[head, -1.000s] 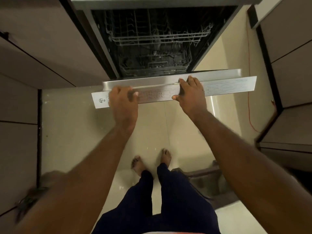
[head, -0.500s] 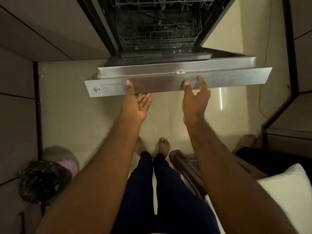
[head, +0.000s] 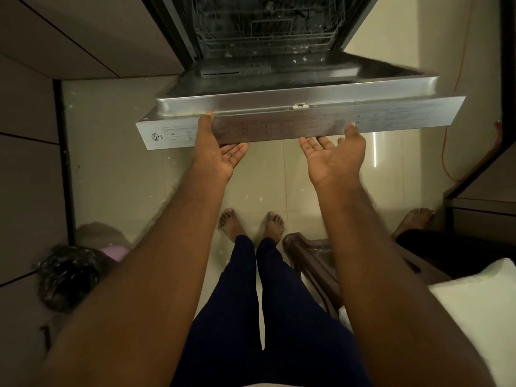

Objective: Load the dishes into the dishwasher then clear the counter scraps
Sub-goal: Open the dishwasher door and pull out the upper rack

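Observation:
The dishwasher door [head: 301, 118] hangs partly lowered in front of me, its steel top edge and control strip facing up. Behind it the dark tub shows a wire rack [head: 265, 26] with nothing visible in it. My left hand [head: 217, 155] is palm up under the door's left part, thumb against the front edge, fingers beneath. My right hand [head: 335, 156] is palm up under the right part, fingers straight beneath the door. No dishes are in view.
Cabinet fronts [head: 55, 51] flank the dishwasher on the left and right. A dark bag over a purple bin [head: 72, 272] stands at the lower left. A brown plastic chair [head: 312, 258] is by my right leg, with another person's foot [head: 416, 219] beyond it.
The door has swung further down and toward me. My hands went from on top of its edge to palm up beneath it.

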